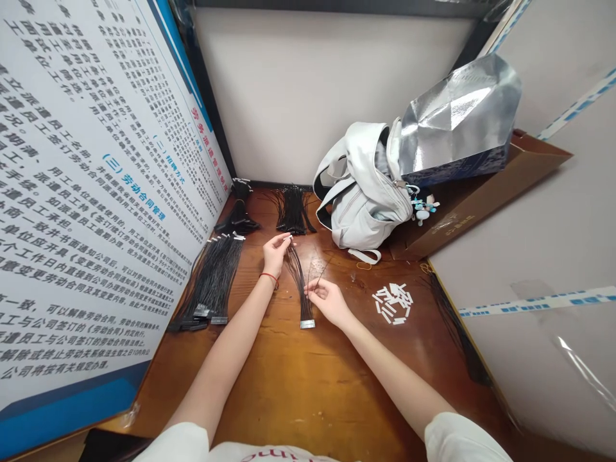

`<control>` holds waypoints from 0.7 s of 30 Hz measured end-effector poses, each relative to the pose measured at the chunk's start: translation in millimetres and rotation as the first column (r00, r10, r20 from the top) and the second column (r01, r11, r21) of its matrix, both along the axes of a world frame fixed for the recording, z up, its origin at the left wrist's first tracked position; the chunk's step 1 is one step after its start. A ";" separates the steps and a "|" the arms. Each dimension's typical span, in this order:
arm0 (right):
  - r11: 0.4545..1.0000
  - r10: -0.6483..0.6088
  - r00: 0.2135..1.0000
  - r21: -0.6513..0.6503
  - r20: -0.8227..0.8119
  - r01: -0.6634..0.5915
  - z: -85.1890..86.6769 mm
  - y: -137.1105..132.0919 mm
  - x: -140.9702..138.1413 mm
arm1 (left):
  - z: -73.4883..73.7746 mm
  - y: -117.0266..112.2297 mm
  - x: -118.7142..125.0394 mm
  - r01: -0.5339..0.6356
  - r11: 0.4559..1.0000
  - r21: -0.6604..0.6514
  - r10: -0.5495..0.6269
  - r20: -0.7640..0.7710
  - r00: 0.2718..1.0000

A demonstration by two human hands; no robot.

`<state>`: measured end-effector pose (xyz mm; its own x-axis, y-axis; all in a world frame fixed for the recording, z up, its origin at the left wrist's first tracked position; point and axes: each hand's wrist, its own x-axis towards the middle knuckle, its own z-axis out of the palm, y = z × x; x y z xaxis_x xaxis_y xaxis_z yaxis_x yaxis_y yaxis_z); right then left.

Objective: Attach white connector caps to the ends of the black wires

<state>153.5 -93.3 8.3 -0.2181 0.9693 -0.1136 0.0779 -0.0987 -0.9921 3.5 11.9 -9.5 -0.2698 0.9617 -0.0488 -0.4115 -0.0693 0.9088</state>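
My left hand [275,251] pinches a small white connector at the top end of a black wire harness [299,282] lying on the wooden table [308,378]. A red string circles that wrist. My right hand [326,298] pinches a single thin black wire that sticks up from the harness. The harness ends in a small white-grey plug [307,324] just below my right hand. A pile of small white connector pieces [394,303] lies to the right of my right hand.
Finished black harness bundles [212,282] lie at the left by a large printed board [86,192]; more bundles [291,208] lie at the back. A grey backpack [360,199], a silver bag [457,122] and a cardboard box [462,212] fill the back right. Loose black wires [455,321] run along the right edge.
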 end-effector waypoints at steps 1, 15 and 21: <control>0.999 -0.018 0.999 -0.033 -0.042 0.017 -1.2 5.7 -1.4 | 0.0 -0.1 -0.1 0.008 1.000 -0.001 -0.008 -0.008 1.000; 0.967 -0.243 0.961 -0.105 -0.131 0.230 -10.0 104.2 -33.5 | -1.0 0.5 0.9 0.050 0.999 0.008 -0.048 -0.105 0.993; 0.942 -0.336 0.919 0.095 0.204 0.323 -7.9 105.2 -23.2 | -2.0 1.7 1.0 0.049 0.999 0.007 -0.047 -0.125 0.991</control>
